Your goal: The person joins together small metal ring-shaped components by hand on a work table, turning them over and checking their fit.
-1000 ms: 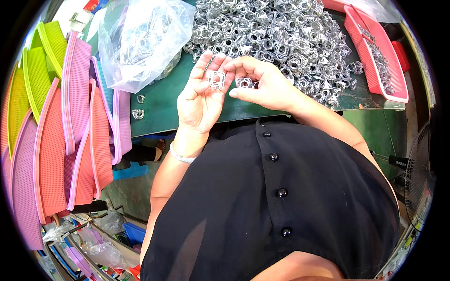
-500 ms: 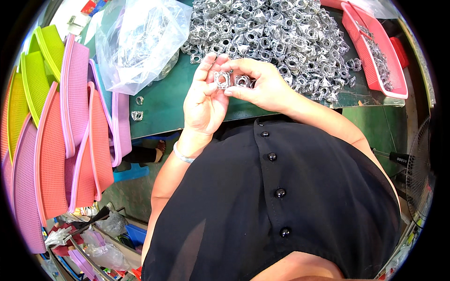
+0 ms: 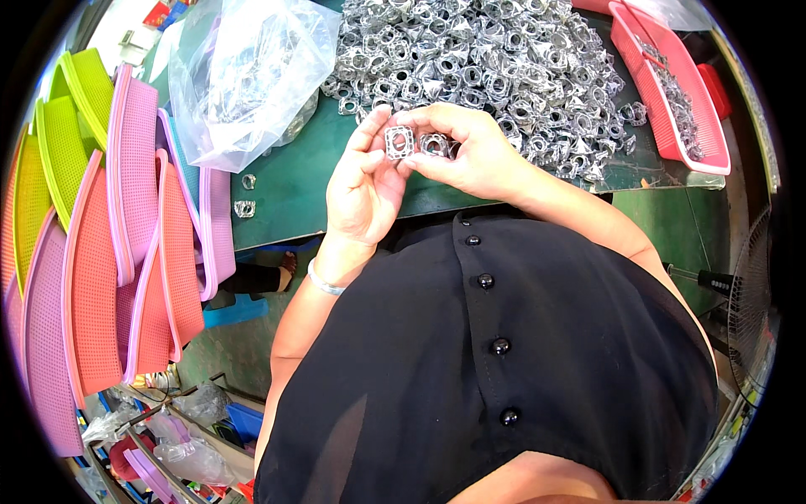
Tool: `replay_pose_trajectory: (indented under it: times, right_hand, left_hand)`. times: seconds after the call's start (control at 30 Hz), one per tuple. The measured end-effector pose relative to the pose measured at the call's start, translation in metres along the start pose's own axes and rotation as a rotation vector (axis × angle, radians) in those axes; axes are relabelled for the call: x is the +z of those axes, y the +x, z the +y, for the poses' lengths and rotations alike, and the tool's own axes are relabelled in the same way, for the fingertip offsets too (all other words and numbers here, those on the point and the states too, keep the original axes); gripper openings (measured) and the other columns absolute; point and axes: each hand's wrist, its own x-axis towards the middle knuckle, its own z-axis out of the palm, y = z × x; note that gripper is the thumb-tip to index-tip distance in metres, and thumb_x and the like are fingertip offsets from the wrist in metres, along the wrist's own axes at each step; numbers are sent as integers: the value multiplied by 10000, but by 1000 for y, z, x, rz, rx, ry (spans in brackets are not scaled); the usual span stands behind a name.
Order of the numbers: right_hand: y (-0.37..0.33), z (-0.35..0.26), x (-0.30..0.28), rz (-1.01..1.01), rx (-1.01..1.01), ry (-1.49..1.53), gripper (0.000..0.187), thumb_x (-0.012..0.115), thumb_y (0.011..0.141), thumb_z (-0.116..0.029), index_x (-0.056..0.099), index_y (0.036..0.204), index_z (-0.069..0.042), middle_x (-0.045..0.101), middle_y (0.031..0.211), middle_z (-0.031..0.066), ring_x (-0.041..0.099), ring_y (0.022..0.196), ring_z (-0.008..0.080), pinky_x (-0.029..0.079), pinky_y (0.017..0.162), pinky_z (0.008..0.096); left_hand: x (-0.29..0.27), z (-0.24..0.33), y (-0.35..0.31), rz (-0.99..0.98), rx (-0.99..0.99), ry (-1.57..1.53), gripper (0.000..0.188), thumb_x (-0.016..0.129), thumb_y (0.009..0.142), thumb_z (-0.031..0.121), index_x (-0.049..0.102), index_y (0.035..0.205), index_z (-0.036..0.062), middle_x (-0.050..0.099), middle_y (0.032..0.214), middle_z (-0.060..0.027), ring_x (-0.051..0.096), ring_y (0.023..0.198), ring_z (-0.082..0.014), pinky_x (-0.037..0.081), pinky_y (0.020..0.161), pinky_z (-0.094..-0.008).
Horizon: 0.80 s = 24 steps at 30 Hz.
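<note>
Two silvery pieces are up in my hands, just above the near edge of the green table (image 3: pixel 290 202). My left hand (image 3: pixel 363 191) is turned palm up, its fingers and thumb bent around a squarish openwork piece (image 3: pixel 410 143), the frame facing up toward me. My right hand (image 3: pixel 487 161) comes in from the other side with its fingertips beside that frame, gripping a second silvery piece (image 3: pixel 434 136) partly hidden in its curled fingers. Beyond my fingers spreads a big pile of similar metal pieces (image 3: pixel 478 63). To its left sits a clear plastic bag (image 3: pixel 243 109), with two loose pieces (image 3: pixel 244 209) lying on the table nearer me. At the right, a pink basket (image 3: pixel 714 160) holds more of them; colourful baskets (image 3: pixel 92 277) stand at my left.
</note>
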Motion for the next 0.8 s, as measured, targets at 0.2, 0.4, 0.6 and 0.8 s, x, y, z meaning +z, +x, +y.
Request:
replay_pose_trajectory:
  times: [0.2,0.4,0.6,0.8]
  right_hand:
    - [1,-4,-5,-17,35,70,347,673,711,-111,602,1047,-58,595,845,44,573,756,108,464,686,237]
    - [-2,-3,-4,-60,42,142,375,683,738,-61,576,1097,-41,581,934,29,555,811,91,452,720,233]
    - [-1,-5,-6,-72,-45,36,394,690,731,-56,575,1108,-67,569,912,19,530,757,79,444,671,217]
    - [-3,0,-2,-26,-6,99,388,693,727,-56,579,1097,-70,553,864,-1,504,715,56,414,625,193]
  left_hand:
    - [-5,3,-6,103,-24,224,307,428,903,144,480,1154,-24,571,994,-94,548,848,-170,456,758,-310]
    - [3,8,-11,61,47,394,282,433,921,174,537,1095,-22,580,888,-60,523,740,-130,444,684,-273]
    - [1,13,-16,37,76,519,230,507,899,111,565,1092,2,600,823,-40,531,665,-92,453,609,-222]
    - [8,15,-17,37,106,594,244,525,889,92,556,1111,-5,614,839,-57,554,661,-93,466,603,-213]
